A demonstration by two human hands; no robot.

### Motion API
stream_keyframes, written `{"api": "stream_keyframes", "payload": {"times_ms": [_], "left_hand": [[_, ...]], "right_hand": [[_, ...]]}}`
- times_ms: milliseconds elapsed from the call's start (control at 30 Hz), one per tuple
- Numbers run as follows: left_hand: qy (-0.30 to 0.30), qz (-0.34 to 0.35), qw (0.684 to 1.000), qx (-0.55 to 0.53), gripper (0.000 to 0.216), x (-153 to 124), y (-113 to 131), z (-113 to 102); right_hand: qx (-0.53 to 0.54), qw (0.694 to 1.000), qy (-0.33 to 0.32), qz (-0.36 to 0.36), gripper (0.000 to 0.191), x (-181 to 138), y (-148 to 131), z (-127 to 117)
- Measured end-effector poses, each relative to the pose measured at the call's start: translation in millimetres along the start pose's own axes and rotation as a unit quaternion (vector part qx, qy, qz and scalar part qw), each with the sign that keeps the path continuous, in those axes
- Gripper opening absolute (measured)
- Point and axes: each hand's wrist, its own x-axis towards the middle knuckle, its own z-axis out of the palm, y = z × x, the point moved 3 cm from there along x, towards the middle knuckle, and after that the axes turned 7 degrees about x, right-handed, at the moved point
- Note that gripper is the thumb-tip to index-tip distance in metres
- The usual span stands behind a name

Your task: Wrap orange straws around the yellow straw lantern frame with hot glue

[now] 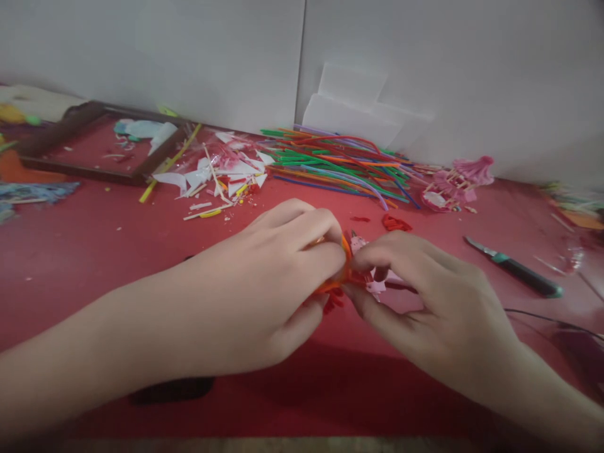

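Note:
My left hand [278, 277] and my right hand [425, 296] meet over the middle of the red table [85, 251]. Both are closed in a pinch on a small orange and red paper piece [340, 277], with a bit of pale pink paper [375, 286] showing beside it. The fingers hide most of the piece. A pile of coloured straws [340, 167] lies behind the hands, near the white wall.
A green-handled craft knife [516, 269] lies to the right. Pink paper umbrellas [455, 179] sit at the back right. White paper scraps [221, 176] and a dark wooden frame [94, 145] are at the back left. A dark flat object [172, 390] lies under my left forearm.

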Motion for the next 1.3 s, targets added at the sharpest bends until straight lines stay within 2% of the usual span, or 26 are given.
{"api": "stream_keyframes", "payload": {"times_ms": [167,400,767,1300], "left_hand": [[0.013,0.009,1.000,0.010,0.013,-2.1,-3.9,1.2],[0.064,-0.006,0.997,0.046,0.013,-3.0,-10.2,-4.7],[0.053,-0.027,0.998,0.027,0.021,-3.5,-13.6,-4.3],[0.055,-0.021,0.998,0.002,0.028,-0.9,-19.3,-2.8]], "right_hand": [[0.064,0.997,-0.035,-0.002,0.012,2.7,10.2,3.7],[0.062,0.997,-0.020,-0.028,0.008,3.7,13.3,4.6],[0.008,0.996,-0.017,-0.083,0.010,0.7,13.0,6.2],[0.017,0.992,-0.031,-0.124,0.012,1.8,16.5,4.6]]}}
